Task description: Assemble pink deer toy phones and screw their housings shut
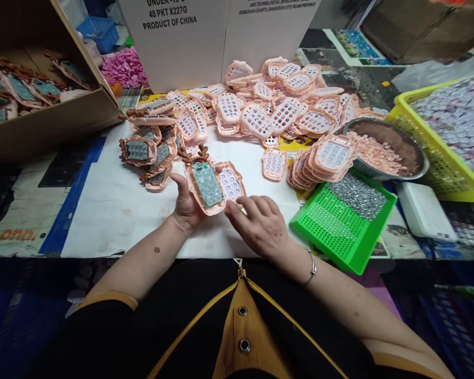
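Note:
My left hand (186, 206) is closed around a pink toy-phone shell with brown antlers (204, 180), its green circuit board facing up. Just right of it lies a pink keypad cover (232, 183) with white buttons, touching the shell's edge. My right hand (260, 222) rests palm down on the white sheet (114, 210), fingers stretched toward the shell's lower end and the cover. Whether those fingertips pinch anything is hidden.
A stack of finished antlered shells (150, 152) sits left of my hands. Several pink keypad covers (284, 105) are heaped behind. A green tray (345, 218) of small metal parts, a metal bowl (387, 150), a yellow basket (450, 137) and cardboard boxes (35, 89) surround them.

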Motion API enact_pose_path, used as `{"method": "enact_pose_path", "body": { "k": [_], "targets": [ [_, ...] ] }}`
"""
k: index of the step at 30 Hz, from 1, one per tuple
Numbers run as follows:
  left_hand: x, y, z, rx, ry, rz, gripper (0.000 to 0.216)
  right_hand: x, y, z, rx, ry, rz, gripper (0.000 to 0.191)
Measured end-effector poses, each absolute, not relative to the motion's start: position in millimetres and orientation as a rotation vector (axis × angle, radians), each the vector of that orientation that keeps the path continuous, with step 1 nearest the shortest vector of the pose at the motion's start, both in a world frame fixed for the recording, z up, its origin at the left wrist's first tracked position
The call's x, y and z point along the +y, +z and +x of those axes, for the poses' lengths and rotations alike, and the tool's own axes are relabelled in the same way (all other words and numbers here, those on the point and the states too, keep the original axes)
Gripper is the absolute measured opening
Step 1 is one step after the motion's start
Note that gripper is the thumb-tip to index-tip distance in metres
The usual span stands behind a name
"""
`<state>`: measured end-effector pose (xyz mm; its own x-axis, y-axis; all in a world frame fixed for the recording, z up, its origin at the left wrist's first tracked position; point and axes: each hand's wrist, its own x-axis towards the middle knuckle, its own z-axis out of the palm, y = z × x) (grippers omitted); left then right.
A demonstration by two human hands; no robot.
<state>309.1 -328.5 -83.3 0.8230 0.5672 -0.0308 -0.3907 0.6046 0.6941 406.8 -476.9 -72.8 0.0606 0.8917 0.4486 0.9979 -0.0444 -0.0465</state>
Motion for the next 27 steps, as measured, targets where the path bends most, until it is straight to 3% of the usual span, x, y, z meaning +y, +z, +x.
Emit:
{"method": "enact_pose_path", "body": {
  "k": [5,9,14,19,27],
  "targets": [
    [-330,-81,307,0.253,0.539,0.795,0.085,-476,-93,417,-0.78,0.525,-1.552,0.053],
    [-335,-75,308,0.286,0.496,0.803,0.086,-465,-102,413,-0.471,1.301,-1.074,0.067],
    [-340,-67,310,0.313,0.475,0.779,0.089,-465,-100,403,-0.343,1.395,-0.766,0.057],
    [-349,-71,313,0.312,0.426,0.92,0.094,-473,-98,402,-0.335,1.421,-0.658,0.067],
    [-342,-51,308,0.384,0.488,1.146,0.089,-482,-109,407,-0.299,1.234,-0.644,0.061]
  ]
}}
